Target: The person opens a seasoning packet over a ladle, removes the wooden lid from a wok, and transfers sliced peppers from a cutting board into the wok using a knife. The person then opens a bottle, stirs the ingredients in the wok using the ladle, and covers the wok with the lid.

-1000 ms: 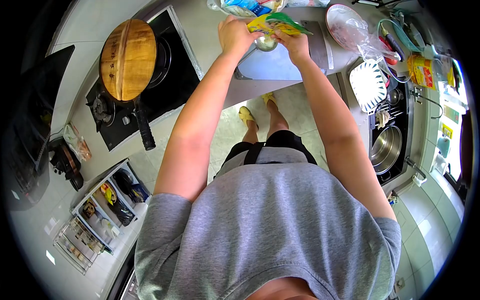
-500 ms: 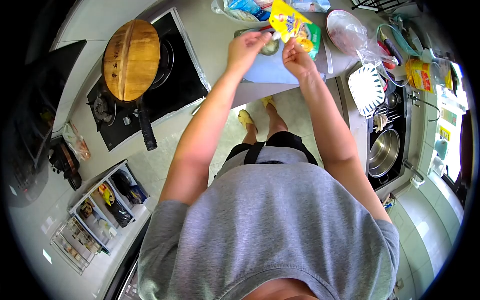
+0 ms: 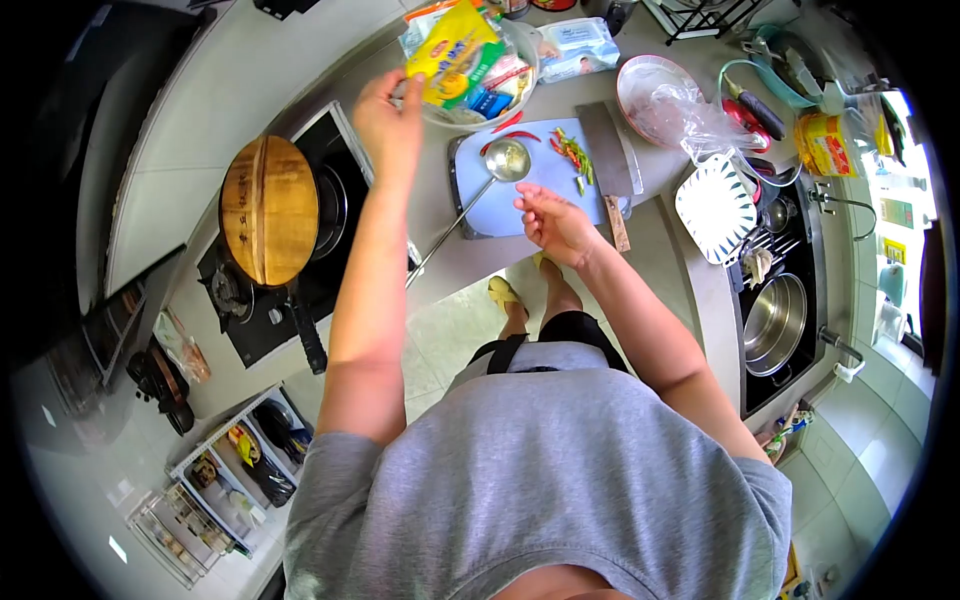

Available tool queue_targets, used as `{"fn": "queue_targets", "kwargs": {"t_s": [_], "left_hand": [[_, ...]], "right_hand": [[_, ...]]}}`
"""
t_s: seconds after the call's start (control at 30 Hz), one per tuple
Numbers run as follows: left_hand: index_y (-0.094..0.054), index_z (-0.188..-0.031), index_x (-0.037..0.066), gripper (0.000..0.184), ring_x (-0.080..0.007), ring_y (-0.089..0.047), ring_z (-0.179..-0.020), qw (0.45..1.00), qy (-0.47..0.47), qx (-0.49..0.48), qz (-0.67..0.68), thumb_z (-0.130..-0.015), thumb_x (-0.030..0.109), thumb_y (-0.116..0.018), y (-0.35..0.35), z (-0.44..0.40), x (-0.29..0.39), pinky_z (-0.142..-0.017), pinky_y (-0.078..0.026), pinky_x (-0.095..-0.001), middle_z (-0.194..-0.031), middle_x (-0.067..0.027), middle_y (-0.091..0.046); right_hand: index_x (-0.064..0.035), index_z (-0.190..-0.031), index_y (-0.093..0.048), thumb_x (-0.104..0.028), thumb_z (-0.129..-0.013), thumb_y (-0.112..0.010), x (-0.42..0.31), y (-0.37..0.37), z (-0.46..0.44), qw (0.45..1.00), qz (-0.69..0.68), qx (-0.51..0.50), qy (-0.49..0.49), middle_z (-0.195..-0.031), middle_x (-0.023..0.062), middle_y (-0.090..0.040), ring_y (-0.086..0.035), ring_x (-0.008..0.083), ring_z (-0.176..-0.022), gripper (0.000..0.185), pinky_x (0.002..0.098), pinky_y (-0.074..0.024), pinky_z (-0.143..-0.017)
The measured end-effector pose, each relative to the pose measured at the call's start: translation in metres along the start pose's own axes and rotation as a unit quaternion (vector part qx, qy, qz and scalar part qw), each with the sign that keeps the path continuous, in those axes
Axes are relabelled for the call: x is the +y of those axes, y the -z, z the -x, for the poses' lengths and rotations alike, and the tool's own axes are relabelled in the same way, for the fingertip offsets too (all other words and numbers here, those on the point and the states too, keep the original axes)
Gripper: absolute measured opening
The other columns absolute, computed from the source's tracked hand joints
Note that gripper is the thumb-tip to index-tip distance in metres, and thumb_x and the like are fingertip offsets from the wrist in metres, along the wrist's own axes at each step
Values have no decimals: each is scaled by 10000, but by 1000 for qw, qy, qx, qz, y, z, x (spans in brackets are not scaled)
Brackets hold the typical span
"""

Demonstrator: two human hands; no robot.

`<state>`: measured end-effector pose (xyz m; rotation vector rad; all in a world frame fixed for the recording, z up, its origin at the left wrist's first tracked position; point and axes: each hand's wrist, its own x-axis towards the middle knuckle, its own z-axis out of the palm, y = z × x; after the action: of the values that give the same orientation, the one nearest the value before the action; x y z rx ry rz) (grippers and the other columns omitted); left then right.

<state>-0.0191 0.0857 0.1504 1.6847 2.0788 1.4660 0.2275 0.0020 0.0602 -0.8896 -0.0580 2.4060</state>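
My left hand (image 3: 388, 122) pinches a yellow and green seasoning packet (image 3: 456, 58) by its lower left corner. The packet is over a clear bowl (image 3: 527, 45) filled with other packets. Over the near part of the blue cutting board (image 3: 510, 212) is my right hand (image 3: 560, 228), its fingers loosely curled and apart, with nothing in them. A metal ladle (image 3: 507, 160) lies across the board, some pale contents in its bowl, its long handle reaching past the counter edge. Chopped red and green peppers (image 3: 574, 155) and whole red chillies (image 3: 515, 135) lie on the board.
A cleaver (image 3: 608, 150) lies at the board's right edge. Beyond are a wipes pack (image 3: 577, 48) and a plastic-covered plate (image 3: 655, 95). A wok with a wooden lid (image 3: 268, 210) stands on the stove at left. At right, a steel pot (image 3: 775, 325) sits in the sink.
My left hand has moved left and now holds the packet, which my right hand held before. My right hand has let go and drawn back toward me. The ladle and board have come into fuller view.
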Motion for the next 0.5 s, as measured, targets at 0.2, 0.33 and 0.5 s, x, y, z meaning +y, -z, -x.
{"fn": "queue_targets", "kwargs": {"t_s": [0.2, 0.33, 0.5], "left_hand": [[-701, -976, -5, 216, -237, -650, -737, 994, 18, -109, 4, -835, 157, -720, -15, -45, -3, -686, -500, -335, -893, -140, -691], [-699, -1033, 5, 248, -67, -494, -583, 995, 22, -93, 0, -864, 186, -719, -20, -55, 0, -553, -397, -230, -720, -22, -641], [-656, -986, -53, 185, -62, -527, -617, 979, 111, 60, 161, -900, 109, -679, 11, -60, -15, -565, -424, -207, -764, -15, -632]], "right_hand": [[-92, -1158, -591, -116, -959, -570, -13, 31, 17, 999, 18, 25, 11, -907, -1, -623, -529, 58, -698, 201, 161, -448, -618], [-91, -1140, -617, -107, -935, -596, -30, 35, 34, 997, 68, 35, 26, -903, 9, -644, -525, 40, -708, 207, 174, -437, -638], [-94, -1112, -627, -119, -962, -569, -51, 37, 43, 992, 101, 48, 52, -877, -1, -642, -523, 40, -684, 163, 178, -422, -618]]}}
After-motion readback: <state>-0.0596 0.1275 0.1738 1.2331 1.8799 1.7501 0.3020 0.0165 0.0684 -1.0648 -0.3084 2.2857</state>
